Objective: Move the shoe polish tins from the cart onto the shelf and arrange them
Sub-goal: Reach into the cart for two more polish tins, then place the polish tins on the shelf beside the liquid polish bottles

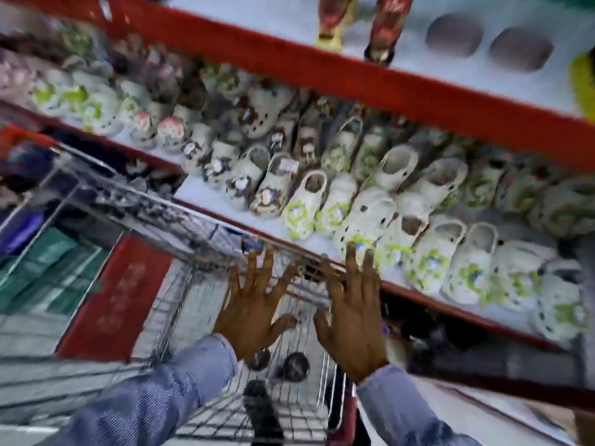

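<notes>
The head view is blurred by motion. My left hand (254, 304) and my right hand (354, 313) are spread flat, fingers apart, holding nothing, above the wire cart (167, 300). Two dark round shoe polish tins (294, 366) lie on the cart's wire bottom, just below my left wrist; one tin (259, 360) is half hidden by that hand. My right fingertips reach the red front edge of the shelf (450, 300) beside the cart.
The red-edged shelf holds rows of white clogs (370, 201) with green and brown decorations. An upper shelf (370, 78) carries two upright red packs and round dark shapes. A dark object (260, 410) sits low in the cart. A red and green panel stands at left.
</notes>
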A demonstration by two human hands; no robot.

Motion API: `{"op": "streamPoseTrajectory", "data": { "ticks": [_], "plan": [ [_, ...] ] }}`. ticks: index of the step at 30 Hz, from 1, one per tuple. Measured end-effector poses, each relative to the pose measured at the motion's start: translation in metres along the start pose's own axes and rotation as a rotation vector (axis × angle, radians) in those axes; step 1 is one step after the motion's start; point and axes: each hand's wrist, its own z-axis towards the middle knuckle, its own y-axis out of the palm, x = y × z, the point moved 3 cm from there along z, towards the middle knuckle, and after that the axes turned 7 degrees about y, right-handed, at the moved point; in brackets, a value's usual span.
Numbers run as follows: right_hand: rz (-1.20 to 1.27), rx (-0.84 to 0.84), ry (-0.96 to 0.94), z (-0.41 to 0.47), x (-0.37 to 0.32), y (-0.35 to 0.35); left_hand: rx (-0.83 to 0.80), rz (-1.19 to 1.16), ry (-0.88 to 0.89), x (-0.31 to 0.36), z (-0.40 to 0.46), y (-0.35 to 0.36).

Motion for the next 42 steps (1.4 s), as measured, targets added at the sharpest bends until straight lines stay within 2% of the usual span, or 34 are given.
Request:
{"op": "streamPoseTrajectory", "data": {
  "ticks": [2, 5, 8, 12, 15, 20, 23, 25, 29, 33, 37, 39, 42],
  "plan": [
    [-0.037, -0.163, 0.02, -0.01, -0.001, 0.049, -0.11, 0.0, -0.049, -0.013, -0.012, 0.046],
    [-0.087, -0.501, 0.07, -0.023, 0.004, 0.133, -0.393, -0.064, -0.163, -0.031, -0.028, 0.129],
    [-0.125, -0.698, 0.17, -0.03, 0.015, 0.198, -0.566, -0.147, -0.217, -0.036, -0.036, 0.182],
    [-0.116, -0.888, 0.297, -0.038, 0.029, 0.265, -0.723, -0.19, -0.232, -0.038, -0.04, 0.233],
    [-0.199, -0.91, 0.234, -0.044, 0.032, 0.293, -0.805, -0.134, -0.145, -0.038, -0.038, 0.257],
    [-0.271, -0.829, 0.162, -0.044, 0.025, 0.298, -0.714, -0.161, -0.163, -0.037, -0.032, 0.267],
    [-0.296, -0.797, 0.134, -0.036, 0.025, 0.292, -0.713, -0.134, -0.158, -0.04, -0.03, 0.261],
    [-0.276, -0.802, 0.135, -0.028, 0.026, 0.283, -0.697, -0.129, -0.162, -0.041, -0.028, 0.248],
    [-0.135, -0.801, 0.196, -0.003, 0.013, 0.242, -0.539, -0.19, -0.208, -0.041, -0.017, 0.197],
    [0.081, -0.715, 0.162, 0.035, -0.011, 0.146, -0.336, -0.289, -0.246, -0.051, -0.006, 0.111],
    [0.166, -0.559, 0.094, 0.067, -0.03, 0.03, 0.04, -0.486, -0.282, -0.052, -0.005, 0.01],
    [0.223, -0.445, 0.089, 0.079, -0.039, -0.036, 0.201, -0.461, -0.23, -0.045, 0.004, -0.053],
    [0.286, -0.304, 0.088, 0.089, -0.045, -0.131, 0.28, -0.373, -0.176, -0.024, 0.023, -0.143]
  ]
}}
